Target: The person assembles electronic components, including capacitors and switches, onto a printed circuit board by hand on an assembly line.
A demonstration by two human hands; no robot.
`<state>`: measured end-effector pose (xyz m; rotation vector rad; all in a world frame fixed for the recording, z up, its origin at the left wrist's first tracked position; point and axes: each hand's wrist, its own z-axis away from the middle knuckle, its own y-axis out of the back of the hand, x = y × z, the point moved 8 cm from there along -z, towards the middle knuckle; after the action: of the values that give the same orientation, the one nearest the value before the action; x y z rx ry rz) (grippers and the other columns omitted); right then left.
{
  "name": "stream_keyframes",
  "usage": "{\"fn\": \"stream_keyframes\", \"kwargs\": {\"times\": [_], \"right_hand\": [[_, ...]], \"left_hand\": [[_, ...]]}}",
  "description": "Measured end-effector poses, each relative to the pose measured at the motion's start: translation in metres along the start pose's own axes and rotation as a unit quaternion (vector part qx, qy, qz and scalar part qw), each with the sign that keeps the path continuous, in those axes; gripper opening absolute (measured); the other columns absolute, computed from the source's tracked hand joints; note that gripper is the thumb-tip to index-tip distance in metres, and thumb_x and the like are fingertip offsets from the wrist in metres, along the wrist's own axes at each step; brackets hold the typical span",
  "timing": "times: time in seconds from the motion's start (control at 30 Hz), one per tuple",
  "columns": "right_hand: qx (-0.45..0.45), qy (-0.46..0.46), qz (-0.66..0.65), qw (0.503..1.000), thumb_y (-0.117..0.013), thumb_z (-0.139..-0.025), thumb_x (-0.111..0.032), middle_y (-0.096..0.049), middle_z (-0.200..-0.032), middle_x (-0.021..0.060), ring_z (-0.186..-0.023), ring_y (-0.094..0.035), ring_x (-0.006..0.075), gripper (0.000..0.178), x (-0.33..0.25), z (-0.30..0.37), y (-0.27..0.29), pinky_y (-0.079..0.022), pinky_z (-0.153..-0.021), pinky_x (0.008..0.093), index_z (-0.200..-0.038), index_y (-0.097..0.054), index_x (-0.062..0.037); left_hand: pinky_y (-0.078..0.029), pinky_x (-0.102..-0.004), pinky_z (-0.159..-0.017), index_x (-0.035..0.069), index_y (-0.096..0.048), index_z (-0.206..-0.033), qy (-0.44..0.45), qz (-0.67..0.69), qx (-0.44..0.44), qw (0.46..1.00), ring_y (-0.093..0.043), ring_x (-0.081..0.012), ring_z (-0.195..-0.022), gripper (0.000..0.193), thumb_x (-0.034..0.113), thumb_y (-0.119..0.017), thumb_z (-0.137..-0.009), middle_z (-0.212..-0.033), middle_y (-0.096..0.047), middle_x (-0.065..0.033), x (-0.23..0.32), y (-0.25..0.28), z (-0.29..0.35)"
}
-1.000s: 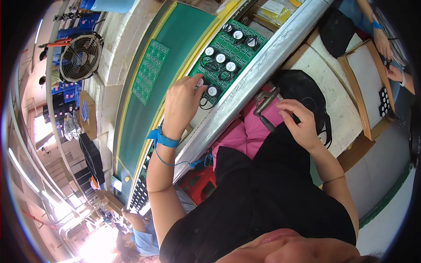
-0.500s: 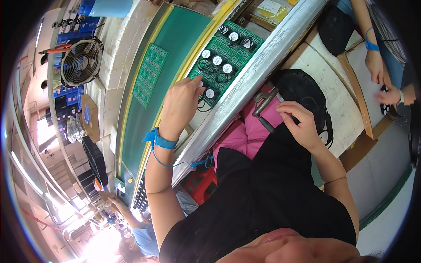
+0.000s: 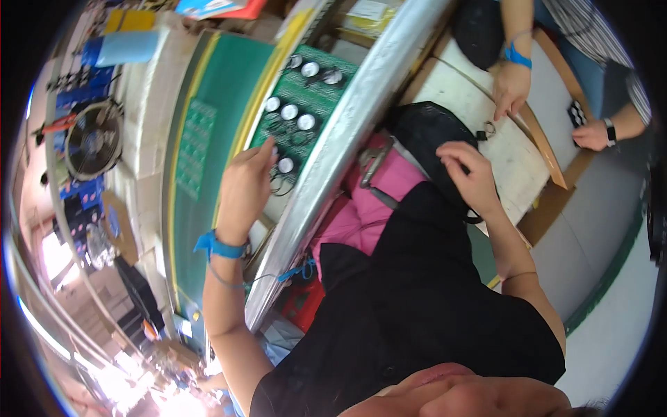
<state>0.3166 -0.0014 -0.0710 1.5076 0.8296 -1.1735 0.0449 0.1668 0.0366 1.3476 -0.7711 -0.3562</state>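
My left hand (image 3: pixel 244 191) is at the near left edge of a green circuit board (image 3: pixel 321 97), a blue strap round its wrist. Its fingers are closed at a round white-topped component on the board, which the fingertips partly hide. Several like components with coiled black wires stand on the board, one of them a white-topped component (image 3: pixel 285 165) just right of my fingertips. My right hand (image 3: pixel 469 170) hovers by a black mesh bag (image 3: pixel 432 128), fingers loosely curled, thumb apart, nothing visible in them.
A metal rail (image 3: pixel 347 139) runs between the board and my lap, where a metal tool with a dark handle (image 3: pixel 379 170) lies on pink cloth. Left is a green conveyor belt (image 3: pixel 229 90) with another circuit board (image 3: pixel 196 149). At right, a co-worker's hands (image 3: pixel 513 87) are over a white worktop (image 3: pixel 445 90).
The whole view has shifted, so the board and my left hand appear further left. The co-worker's hands have moved apart, and a small wired part now shows on the white worktop.
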Motion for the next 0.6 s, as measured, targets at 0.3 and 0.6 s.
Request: {"fn": "stream_keyframes", "kwargs": {"times": [0.3, 0.6], "right_hand": [[0.084, -0.053, 0.326, 0.94, -0.057, -0.082, -0.003, -0.054, -0.121, 0.0192, -0.114, -0.049, 0.0367, 0.039, 0.153, -0.007, 0.105, -0.039, -0.097, 0.0412, -0.12, -0.056, -0.0082], [-0.05, -0.027, 0.397, 0.916, -0.061, -0.075, 0.0, -0.053, -0.113, 0.0211, -0.106, -0.053, 0.0382, 0.032, 0.182, -0.004, 0.065, -0.044, -0.091, 0.0402, -0.107, -0.061, -0.0035]], "left_hand": [[-0.042, -0.0325, -0.06, 0.002, -0.066, -0.103, 0.063, 0.176, 0.063, 0.98, -0.052, -0.0214, -0.062, 0.018, 0.009, -0.06, -0.087, -0.07, -0.054, -0.0118, -0.034, -0.009, 0.007], [-0.044, -0.0373, -0.067, 0.005, -0.068, -0.102, 0.083, 0.234, 0.044, 0.968, -0.057, -0.0288, -0.071, 0.02, 0.018, -0.06, -0.088, -0.077, -0.062, -0.0143, -0.042, -0.018, 0.007]]}}
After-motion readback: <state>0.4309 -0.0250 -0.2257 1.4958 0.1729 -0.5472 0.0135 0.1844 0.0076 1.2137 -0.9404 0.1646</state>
